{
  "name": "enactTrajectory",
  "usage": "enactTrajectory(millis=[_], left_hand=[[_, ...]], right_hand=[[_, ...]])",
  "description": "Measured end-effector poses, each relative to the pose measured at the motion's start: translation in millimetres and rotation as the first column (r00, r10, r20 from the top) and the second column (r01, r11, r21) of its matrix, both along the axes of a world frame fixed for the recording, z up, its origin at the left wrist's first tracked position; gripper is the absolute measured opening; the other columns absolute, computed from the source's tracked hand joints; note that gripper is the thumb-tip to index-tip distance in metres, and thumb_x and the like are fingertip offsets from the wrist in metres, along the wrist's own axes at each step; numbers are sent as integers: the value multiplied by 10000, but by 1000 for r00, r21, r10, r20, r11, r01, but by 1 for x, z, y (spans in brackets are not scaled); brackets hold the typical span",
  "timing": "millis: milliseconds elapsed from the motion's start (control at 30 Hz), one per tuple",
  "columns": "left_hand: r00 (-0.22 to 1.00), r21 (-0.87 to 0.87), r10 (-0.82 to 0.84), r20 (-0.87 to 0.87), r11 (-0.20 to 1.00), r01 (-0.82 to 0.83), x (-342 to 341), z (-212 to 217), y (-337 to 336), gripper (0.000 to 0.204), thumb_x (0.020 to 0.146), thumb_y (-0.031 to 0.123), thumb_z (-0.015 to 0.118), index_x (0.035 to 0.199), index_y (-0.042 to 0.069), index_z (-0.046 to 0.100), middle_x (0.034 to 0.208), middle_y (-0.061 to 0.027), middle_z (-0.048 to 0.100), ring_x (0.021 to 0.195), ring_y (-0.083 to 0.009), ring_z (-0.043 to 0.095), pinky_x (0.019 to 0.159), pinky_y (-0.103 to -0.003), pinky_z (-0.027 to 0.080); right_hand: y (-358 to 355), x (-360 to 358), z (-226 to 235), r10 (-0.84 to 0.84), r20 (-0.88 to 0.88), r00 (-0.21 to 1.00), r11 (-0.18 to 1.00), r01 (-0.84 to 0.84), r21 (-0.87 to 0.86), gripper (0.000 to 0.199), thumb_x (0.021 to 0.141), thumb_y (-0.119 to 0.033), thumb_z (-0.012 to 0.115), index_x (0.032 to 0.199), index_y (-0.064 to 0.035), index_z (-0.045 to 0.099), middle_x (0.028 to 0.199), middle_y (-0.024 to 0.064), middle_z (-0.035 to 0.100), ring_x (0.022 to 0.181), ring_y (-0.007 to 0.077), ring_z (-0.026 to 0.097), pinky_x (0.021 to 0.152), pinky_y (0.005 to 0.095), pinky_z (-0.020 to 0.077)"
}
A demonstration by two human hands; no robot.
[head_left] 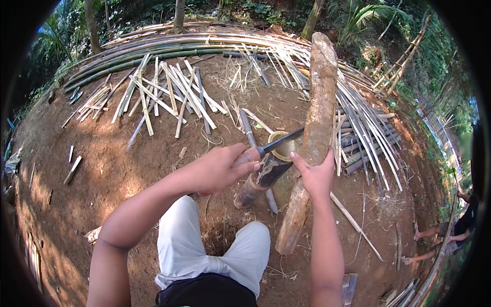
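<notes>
My left hand (221,168) is closed round the handle of a large knife (280,143), whose dark blade lies across the open end of a thick bamboo section (271,169). The blade's tip reaches the edge of a long, rough wooden log (321,97). This bamboo is dark outside and pale at its hollow rim, and it stands tilted between my knees and the log. Over the log sits my right hand (318,176), gripping it with thumb and fingers on either side. That thumb is close to the bamboo's rim; some fingertips are hidden.
Split bamboo strips (169,92) lie scattered on the brown soil ahead, with long green poles (169,55) behind them. More strips and dark bamboo pieces (353,143) are piled right of the log. At the far right, another person's legs (427,240) show.
</notes>
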State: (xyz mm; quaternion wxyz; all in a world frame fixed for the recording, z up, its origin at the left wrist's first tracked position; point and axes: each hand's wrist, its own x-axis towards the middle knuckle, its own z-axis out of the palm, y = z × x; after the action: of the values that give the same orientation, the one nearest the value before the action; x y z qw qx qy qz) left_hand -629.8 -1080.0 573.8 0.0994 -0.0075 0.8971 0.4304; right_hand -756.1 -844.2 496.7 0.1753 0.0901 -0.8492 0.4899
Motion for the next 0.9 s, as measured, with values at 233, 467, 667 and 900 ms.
enactTrajectory(millis=[233,467,667,900], left_hand=[[994,232,81,70,968,-95,1,-11,2,555,1045,443,560,1366,3,453,670,-45,549,460,-133,578,341,-299,424],[987,332,146,63,930,-159,1,-31,20,379,1073,386,543,1154,30,443,627,-10,490,414,-98,512,331,-277,401],[989,368,141,35,919,-144,3,-41,26,396,1062,380,554,1099,9,422,620,-79,556,414,-155,576,360,-325,441],[976,210,172,-130,967,-142,-2,-48,33,403,1049,357,572,1158,-11,449,826,-229,656,729,-371,688,667,-449,539]], right_hand=[[-21,-11,-6,-4,-14,1000,991,2,-133,771,751,-215,920,1324,66,487,1184,184,673,1055,264,670,960,370,513],[-36,-24,-26,122,112,986,874,-53,-482,806,792,-171,879,1400,83,416,1276,198,628,1149,256,638,1025,369,473],[-40,-21,-23,136,134,982,808,-32,-588,587,821,-137,862,1279,26,533,1163,120,659,1037,215,649,934,359,500],[-55,-23,-28,47,119,992,851,22,-524,708,811,-162,868,1332,81,456,1251,187,620,1115,251,637,986,370,487]])
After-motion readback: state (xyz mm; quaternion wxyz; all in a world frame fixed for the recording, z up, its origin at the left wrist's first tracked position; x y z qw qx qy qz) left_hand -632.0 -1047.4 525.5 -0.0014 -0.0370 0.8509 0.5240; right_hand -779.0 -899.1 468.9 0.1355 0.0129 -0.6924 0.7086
